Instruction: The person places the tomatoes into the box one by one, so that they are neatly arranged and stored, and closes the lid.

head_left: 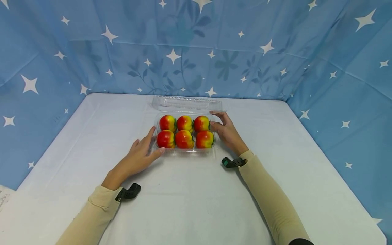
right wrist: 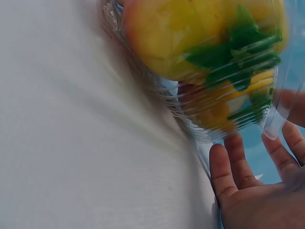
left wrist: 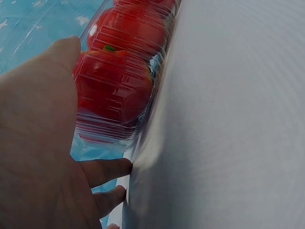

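Note:
A clear plastic clamshell box (head_left: 183, 150) holds several red-and-yellow tomato-like fruits (head_left: 184, 139) in two rows. Its hinged lid (head_left: 188, 103) lies folded back behind it. My left hand (head_left: 136, 158) is at the box's left side, fingers spread; its thumb reaches the front left corner. In the left wrist view, that thumb overlaps the box wall beside a red fruit (left wrist: 114, 86). My right hand (head_left: 228, 131) is at the right rear corner, fingers extended toward the hinge side. In the right wrist view, its loosely spread fingers (right wrist: 221, 167) are close to the ribbed wall, below a green leafy top (right wrist: 240, 52).
The box sits on a white-covered table (head_left: 183, 204), toward its far edge. A blue curtain (head_left: 171, 44) with white stars hangs behind and along both sides. Each wrist carries a black strap device, the left one (head_left: 128, 192) and the right one (head_left: 234, 162).

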Action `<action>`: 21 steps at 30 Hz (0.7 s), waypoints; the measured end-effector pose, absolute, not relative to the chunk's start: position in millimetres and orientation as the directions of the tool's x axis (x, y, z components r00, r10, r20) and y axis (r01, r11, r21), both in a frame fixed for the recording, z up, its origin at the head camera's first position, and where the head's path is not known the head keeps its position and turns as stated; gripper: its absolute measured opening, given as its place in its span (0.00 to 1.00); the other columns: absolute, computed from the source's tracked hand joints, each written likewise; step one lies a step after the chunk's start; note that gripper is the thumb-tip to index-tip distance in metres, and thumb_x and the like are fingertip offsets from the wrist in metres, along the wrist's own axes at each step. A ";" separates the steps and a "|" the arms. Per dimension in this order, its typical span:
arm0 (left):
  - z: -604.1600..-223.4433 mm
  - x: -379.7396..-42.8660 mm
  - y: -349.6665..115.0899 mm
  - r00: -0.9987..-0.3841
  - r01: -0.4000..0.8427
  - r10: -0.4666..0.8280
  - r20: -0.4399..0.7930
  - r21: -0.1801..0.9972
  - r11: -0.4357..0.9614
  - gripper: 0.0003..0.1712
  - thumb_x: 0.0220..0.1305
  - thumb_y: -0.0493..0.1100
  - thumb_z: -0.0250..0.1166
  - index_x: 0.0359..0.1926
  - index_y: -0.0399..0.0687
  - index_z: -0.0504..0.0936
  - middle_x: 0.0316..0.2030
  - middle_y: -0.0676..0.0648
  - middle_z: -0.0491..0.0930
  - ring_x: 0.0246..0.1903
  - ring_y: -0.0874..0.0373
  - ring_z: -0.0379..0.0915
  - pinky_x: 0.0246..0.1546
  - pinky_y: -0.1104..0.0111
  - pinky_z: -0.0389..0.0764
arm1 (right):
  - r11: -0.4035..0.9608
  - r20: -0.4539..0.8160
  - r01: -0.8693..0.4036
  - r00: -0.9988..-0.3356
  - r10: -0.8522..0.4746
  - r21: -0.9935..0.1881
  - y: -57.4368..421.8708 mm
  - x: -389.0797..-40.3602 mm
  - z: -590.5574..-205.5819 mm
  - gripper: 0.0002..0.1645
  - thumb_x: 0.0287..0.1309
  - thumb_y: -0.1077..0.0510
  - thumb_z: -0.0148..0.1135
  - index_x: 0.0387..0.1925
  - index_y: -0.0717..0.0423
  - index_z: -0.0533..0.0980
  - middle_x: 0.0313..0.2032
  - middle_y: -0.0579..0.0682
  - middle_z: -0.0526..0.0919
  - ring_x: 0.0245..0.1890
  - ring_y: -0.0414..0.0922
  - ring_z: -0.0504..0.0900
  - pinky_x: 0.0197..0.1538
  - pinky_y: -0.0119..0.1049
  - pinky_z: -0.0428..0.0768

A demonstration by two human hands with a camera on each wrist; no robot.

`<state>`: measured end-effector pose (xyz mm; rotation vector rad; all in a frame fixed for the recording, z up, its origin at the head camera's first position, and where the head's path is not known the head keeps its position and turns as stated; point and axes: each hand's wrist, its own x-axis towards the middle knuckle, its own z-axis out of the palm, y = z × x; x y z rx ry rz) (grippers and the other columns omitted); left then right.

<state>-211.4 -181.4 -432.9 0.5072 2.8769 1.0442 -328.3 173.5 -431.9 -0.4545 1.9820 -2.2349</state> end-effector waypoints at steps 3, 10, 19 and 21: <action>-433.1 -211.2 -181.1 -0.945 0.292 0.317 0.078 0.633 0.717 0.58 0.77 0.67 0.58 0.87 0.44 0.37 0.82 0.33 0.53 0.81 0.35 0.48 0.78 0.35 0.34 | -0.151 0.131 -0.089 -0.947 -0.292 -0.985 175.0 -328.4 -431.9 0.30 0.77 0.66 0.58 0.75 0.56 0.64 0.76 0.54 0.63 0.49 0.49 0.78 0.56 0.35 0.82; -433.4 -211.7 -181.7 -0.946 0.291 0.315 0.078 0.635 0.716 0.59 0.77 0.68 0.58 0.87 0.44 0.36 0.82 0.32 0.52 0.81 0.34 0.46 0.78 0.36 0.33 | -0.145 0.072 -0.032 -0.957 -0.282 -0.989 177.8 -328.8 -431.1 0.34 0.74 0.69 0.61 0.75 0.58 0.62 0.74 0.58 0.65 0.61 0.52 0.73 0.60 0.33 0.82; -431.9 -208.1 -178.6 -0.958 0.274 0.247 0.147 0.731 0.625 0.68 0.71 0.67 0.67 0.87 0.59 0.25 0.77 0.25 0.61 0.76 0.29 0.57 0.76 0.33 0.50 | -0.053 0.083 -0.071 -0.957 -0.277 -0.996 180.9 -327.1 -432.2 0.29 0.76 0.61 0.64 0.71 0.58 0.66 0.78 0.53 0.65 0.70 0.53 0.69 0.63 0.36 0.80; -432.2 -207.9 -178.3 -0.954 0.293 0.237 0.184 0.746 0.598 0.69 0.71 0.63 0.71 0.86 0.64 0.25 0.77 0.27 0.61 0.76 0.30 0.59 0.72 0.31 0.57 | -0.057 0.080 -0.067 -0.957 -0.280 -0.996 181.1 -326.9 -432.1 0.29 0.75 0.61 0.64 0.72 0.58 0.66 0.78 0.52 0.65 0.70 0.53 0.68 0.64 0.37 0.80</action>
